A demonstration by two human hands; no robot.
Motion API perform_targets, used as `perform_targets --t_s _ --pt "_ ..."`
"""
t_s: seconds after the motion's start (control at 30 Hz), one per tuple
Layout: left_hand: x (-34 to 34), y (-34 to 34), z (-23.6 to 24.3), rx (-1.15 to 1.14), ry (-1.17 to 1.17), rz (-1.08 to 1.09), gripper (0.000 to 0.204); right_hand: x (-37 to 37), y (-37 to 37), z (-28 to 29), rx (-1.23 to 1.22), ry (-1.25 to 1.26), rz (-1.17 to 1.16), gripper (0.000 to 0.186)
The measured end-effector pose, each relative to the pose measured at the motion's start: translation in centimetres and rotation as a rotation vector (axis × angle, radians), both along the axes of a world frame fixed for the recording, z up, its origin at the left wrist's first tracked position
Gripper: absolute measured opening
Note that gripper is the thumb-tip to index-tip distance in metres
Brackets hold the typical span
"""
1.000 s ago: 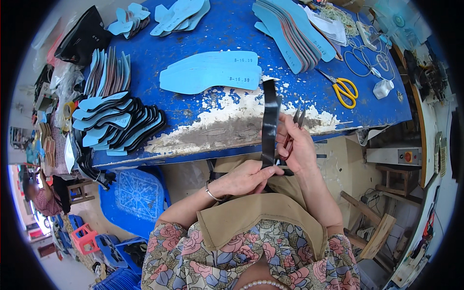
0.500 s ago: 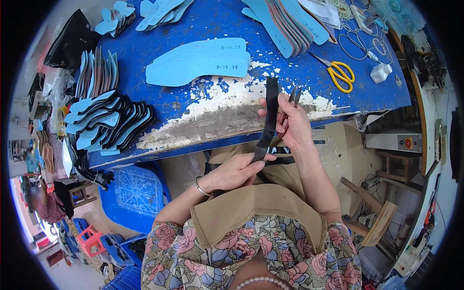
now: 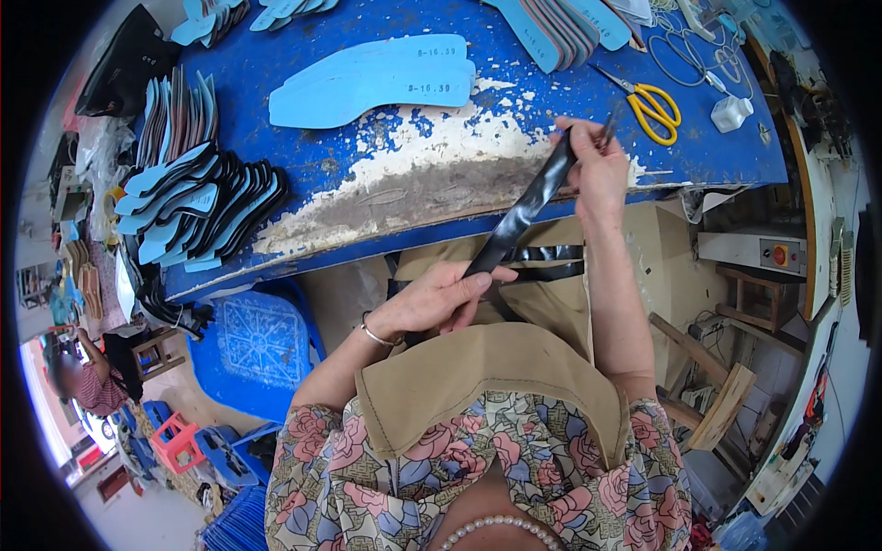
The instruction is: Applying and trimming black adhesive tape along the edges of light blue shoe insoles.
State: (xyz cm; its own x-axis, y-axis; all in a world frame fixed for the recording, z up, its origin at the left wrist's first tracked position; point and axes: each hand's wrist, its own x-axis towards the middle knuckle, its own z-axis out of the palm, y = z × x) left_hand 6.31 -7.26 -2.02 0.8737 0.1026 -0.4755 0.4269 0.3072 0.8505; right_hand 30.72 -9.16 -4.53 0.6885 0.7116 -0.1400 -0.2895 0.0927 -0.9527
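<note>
A glossy black strip [image 3: 524,209], like leather or plastic, stretches slantwise between my hands in front of the table's near edge. Its lower end is pinched by my left hand [image 3: 439,299] over my lap. My right hand [image 3: 599,174] grips the upper end between thumb and fingers. Tucked into the same right hand is a small pair of snips [image 3: 609,124]; only the dark tips show, and the rest is hidden by my palm. Across my brown apron lie more black strips [image 3: 549,263].
Two light blue shaped pieces [image 3: 372,83] lie on the worn blue table [image 3: 322,197]. Stacks of blue-and-black pieces [image 3: 207,207] stand at the left. Yellow-handled scissors [image 3: 652,112] and a small white bottle [image 3: 731,113] rest at the right. A blue stool [image 3: 257,340] is below left.
My right hand has moved right and away from me, drawing the strip from nearly upright to a longer slant. My left hand has shifted slightly left and nearer the table. The view has shifted slightly.
</note>
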Motion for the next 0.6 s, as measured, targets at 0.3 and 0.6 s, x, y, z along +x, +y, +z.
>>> perform_targets --t_s 0.3,0.6 --pt "0.1 -0.1 0.2 -0.100 -0.025 0.075 0.042 3.6 -0.9 1.4 0.158 0.045 -0.314 0.012" --pt "0.7 0.1 -2.8 0.256 -0.343 -0.088 0.060 -1.1 -3.6 3.8 0.411 0.399 0.215 0.016"
